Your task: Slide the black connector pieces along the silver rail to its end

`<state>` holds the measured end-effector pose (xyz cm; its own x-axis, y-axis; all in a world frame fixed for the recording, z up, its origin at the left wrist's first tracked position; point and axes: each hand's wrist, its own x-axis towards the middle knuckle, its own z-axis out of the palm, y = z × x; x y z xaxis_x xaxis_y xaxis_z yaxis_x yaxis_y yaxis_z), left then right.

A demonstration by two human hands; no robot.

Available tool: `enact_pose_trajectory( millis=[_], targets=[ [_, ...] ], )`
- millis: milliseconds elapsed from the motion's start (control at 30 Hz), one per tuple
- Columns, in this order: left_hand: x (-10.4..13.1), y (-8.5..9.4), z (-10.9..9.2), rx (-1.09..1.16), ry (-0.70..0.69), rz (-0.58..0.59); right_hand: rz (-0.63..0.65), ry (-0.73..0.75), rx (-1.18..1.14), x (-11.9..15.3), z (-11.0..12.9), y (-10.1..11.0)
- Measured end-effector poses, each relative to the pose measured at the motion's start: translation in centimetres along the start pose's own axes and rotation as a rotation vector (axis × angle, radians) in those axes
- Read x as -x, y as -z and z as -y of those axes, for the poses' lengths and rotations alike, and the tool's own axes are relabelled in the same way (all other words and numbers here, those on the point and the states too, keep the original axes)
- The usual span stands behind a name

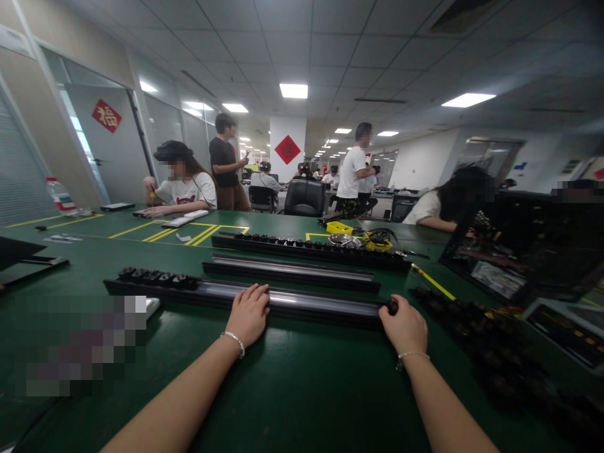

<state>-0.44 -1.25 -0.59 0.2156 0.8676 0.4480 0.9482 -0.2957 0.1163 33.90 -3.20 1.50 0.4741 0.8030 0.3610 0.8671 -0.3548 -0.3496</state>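
A long black rail (325, 303) with a shiny channel lies across the green table in front of me. Several small black parts (153, 277) sit in a row on its left end. My left hand (248, 314) lies over the rail's middle, its fingers curled across it and holding it. At the right end, my right hand (404, 322) pinches a small black part (392, 306) against the rail. Its exact shape is partly hidden by my fingers. A shorter black rail (292, 272) lies behind, and beyond it a rail filled with black parts (306, 246).
A dark heap of loose black parts (491, 352) lies to the right, beside a grey tray (542, 308). Yellow bins (340, 228) and cables stand at the back. A pixelated object (89, 346) lies at left. Other people (186, 182) work at the table's far side.
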Motion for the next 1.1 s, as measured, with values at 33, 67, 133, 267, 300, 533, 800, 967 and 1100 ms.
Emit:
enact_pose_trajectory(
  millis=[33, 67, 133, 267, 300, 533, 800, 967, 1100],
  targets=[
    [0.01, 0.00, 0.00, -0.001, -0.002, -0.002, 0.002, 0.001, -0.001, 0.03, 0.03, 0.03],
    [0.01, 0.00, 0.01, -0.001, -0.003, -0.003, 0.003, 0.002, -0.001, 0.05, 0.05, 0.06],
    [0.01, -0.02, 0.04, 0.000, -0.004, -0.003, -0.001, 0.006, 0.001, 0.10, 0.06, 0.05],
    [-0.04, -0.10, 0.10, 0.002, -0.002, -0.004, -0.037, 0.024, 0.014, -0.01, -0.17, -0.18],
    [-0.04, -0.13, 0.11, 0.002, -0.002, -0.006, -0.047, 0.033, 0.017, -0.08, -0.25, -0.26],
    [-0.02, -0.17, 0.10, -0.001, -0.004, -0.009, -0.059, 0.029, 0.021, -0.43, -0.67, -0.51],
    [-0.05, -0.15, 0.19, 0.003, -0.007, -0.009, -0.033, 0.013, 0.014, -0.34, -0.72, -0.16],
    [-0.03, -0.12, 0.17, -0.002, -0.006, -0.005, -0.026, -0.007, 0.003, -0.35, -0.86, -0.03],
    [-0.04, -0.09, 0.13, -0.004, -0.003, 0.000, -0.034, -0.006, -0.003, -0.36, -0.91, -0.04]
  ],
)
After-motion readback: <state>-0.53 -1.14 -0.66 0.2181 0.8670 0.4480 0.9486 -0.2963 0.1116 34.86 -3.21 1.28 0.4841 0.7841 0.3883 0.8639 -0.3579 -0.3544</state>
